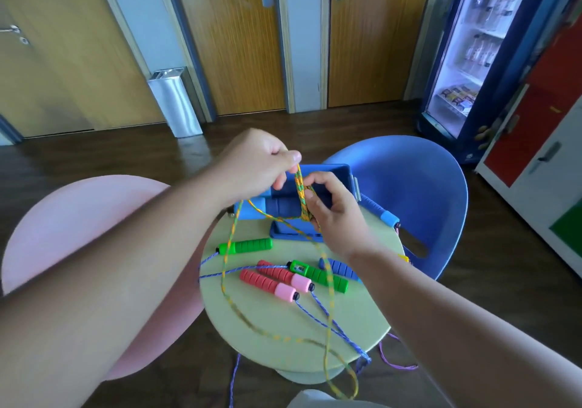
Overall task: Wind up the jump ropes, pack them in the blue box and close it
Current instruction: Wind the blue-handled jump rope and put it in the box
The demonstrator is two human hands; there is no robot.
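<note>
My right hand grips two blue jump rope handles held together, with orange-green cord wound round them. My left hand pinches that cord just above the handles. The rest of the cord hangs in a long loop down past the table's front edge. Behind the hands stands the open blue box. On the round green table lie two green handles, two red-pink handles and a blue handle, with blue cords trailing off the edge.
A pink chair stands to the left of the table and a blue chair to the right. Another blue handle lies at the table's right edge. Doors, a metal bin and a fridge line the far wall.
</note>
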